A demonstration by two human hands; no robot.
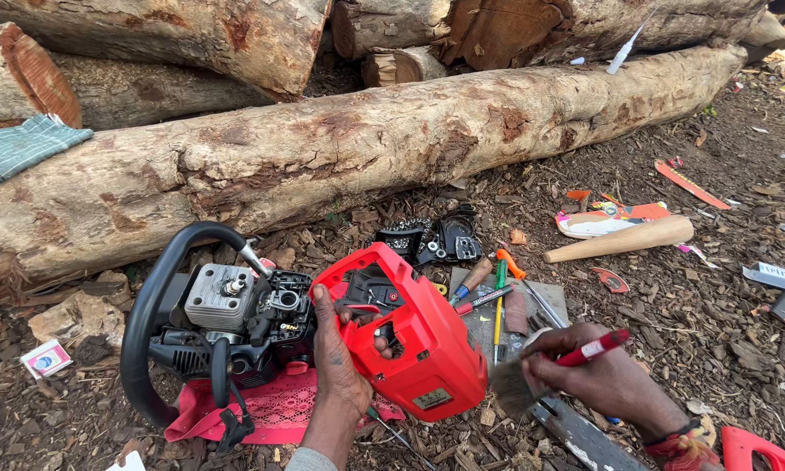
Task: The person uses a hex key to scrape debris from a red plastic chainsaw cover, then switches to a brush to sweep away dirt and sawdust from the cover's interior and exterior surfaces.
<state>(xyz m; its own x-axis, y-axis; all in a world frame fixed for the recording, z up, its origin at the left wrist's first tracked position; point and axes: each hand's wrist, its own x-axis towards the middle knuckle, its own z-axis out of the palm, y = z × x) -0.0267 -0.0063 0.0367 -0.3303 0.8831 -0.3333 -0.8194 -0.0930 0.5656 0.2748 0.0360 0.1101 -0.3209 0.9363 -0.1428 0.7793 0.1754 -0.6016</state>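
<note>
Gripping the red chainsaw cover (pixel 418 336) from its left edge, the left hand (pixel 338 358) has its fingers curled around the housing, thumb hooked into the opening, so that the cover is held tilted up off the ground just beside the stripped chainsaw engine (pixel 227 318). A paintbrush (pixel 549 366) with a red handle is pinched in the closed fingers of the right hand (pixel 597 377), its bristles pointed at the lower right corner of the cover and almost touching it.

Brushing is judged to be the step in hand. It would be done best with the cover kept angled so that loosened sawdust falls away onto the wood chips rather than onto the exposed cylinder and spark plug. Short strokes should be worked out of the recesses and vent openings towards the edges, with the grip of the left hand shifted as each face is finished.

Screwdrivers (pixel 492 292) and other small tools are laid on a flat board behind the cover, a wooden mallet (pixel 623 240) lies farther right, and a long log (pixel 366 148) runs across the background.
</note>
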